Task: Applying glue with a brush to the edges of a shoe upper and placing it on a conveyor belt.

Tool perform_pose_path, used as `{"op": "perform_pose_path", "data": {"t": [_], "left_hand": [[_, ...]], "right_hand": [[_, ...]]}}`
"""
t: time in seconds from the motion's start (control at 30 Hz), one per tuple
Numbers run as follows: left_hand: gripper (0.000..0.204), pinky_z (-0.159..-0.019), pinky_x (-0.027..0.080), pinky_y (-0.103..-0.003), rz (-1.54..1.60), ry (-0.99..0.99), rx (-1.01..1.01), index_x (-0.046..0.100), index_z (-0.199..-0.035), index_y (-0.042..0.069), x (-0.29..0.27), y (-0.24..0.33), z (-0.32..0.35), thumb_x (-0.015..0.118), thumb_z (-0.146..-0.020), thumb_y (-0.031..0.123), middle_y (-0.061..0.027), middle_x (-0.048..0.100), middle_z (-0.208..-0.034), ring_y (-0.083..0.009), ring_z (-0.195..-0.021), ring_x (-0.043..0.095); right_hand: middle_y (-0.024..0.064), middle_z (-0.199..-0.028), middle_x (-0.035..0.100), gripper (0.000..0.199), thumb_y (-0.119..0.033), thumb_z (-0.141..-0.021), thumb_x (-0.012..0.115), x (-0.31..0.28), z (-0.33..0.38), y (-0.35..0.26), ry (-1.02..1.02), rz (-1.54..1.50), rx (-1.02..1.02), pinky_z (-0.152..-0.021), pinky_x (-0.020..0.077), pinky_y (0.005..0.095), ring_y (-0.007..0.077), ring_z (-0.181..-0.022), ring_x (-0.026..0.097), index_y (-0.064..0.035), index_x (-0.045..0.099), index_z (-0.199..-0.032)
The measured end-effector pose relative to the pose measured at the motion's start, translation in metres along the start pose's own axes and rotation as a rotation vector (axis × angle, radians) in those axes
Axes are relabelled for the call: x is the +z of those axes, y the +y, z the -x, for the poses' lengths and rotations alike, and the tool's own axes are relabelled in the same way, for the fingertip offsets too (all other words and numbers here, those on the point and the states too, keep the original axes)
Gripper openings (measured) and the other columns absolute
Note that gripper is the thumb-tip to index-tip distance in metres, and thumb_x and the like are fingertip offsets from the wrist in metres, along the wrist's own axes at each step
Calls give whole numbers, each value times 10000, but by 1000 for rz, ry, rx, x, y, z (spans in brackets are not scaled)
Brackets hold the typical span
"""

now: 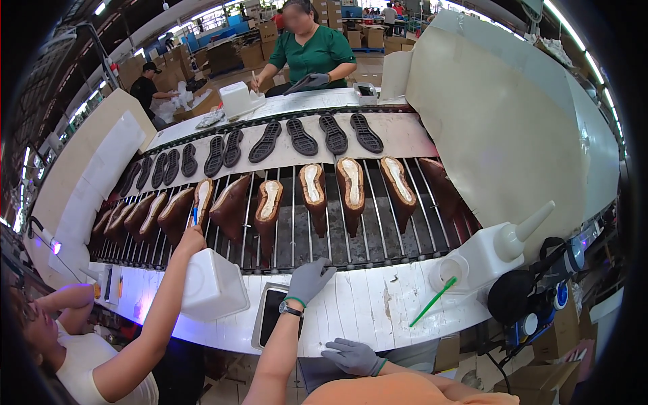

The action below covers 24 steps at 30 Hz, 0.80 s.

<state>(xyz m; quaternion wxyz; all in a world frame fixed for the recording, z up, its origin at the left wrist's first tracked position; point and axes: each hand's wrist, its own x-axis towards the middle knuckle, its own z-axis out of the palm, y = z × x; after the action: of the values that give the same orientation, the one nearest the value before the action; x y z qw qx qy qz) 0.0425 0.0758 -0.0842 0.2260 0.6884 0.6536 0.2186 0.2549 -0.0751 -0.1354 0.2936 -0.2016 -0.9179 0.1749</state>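
Observation:
My left hand (309, 281), in a grey glove with a watch at the wrist, lies on the near edge of the white bench by the conveyor rods, its fingers loosely apart and holding nothing. Lower down, my right hand (355, 356), gloved too, rests empty at the bench's front edge with fingers stretched leftward. Beyond my left hand, brown shoe uppers stand sole-side up on the rods; the closest is a pale-bottomed shoe upper (312, 185). A dark phone (271, 314) lies in a white tray beside my left forearm. Right of my hands is a green-handled brush (432, 302).
Black outsoles (302, 137) line the upper belt. A white squeeze bottle (496, 250) lies at right, a white container (212, 287) at left. The co-worker at left holds a blue-handled tool (195, 216) at a shoe; another person in green works opposite. Tall panels (499, 115) flank the conveyor.

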Motion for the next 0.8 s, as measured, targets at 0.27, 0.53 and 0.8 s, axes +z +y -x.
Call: {"op": "perform_pose_path", "data": {"t": [0.27, 0.53, 0.8], "left_hand": [[383, -713, 520, -458, 6, 39, 55, 652, -1073, 68, 3, -5, -1, 594, -921, 415, -174, 704, -858, -372, -805, 669], [363, -725, 514, -473, 21, 8, 31, 653, -1053, 66, 3, -4, -4, 595, -920, 399, -196, 698, -872, -388, -827, 662], [389, -738, 515, -471, 13, 1, 14, 646, -1057, 58, 6, -3, 1, 581, -925, 418, -189, 701, -899, -374, -846, 667]], "right_hand": [[73, -1139, 667, 350, -125, -806, 652, 0, -2, 1, -8, -13, -13, -888, 547, 321, 248, -997, 663, -139, 670, -1155], [95, -1137, 661, 377, -103, -779, 678, -2, -4, 3, -19, -40, -14, -865, 549, 340, 270, -999, 655, -133, 665, -1155], [73, -1137, 673, 418, -104, -755, 694, 2, 2, 3, -17, -31, -3, -894, 549, 327, 250, -993, 666, -156, 673, -1169]]}}
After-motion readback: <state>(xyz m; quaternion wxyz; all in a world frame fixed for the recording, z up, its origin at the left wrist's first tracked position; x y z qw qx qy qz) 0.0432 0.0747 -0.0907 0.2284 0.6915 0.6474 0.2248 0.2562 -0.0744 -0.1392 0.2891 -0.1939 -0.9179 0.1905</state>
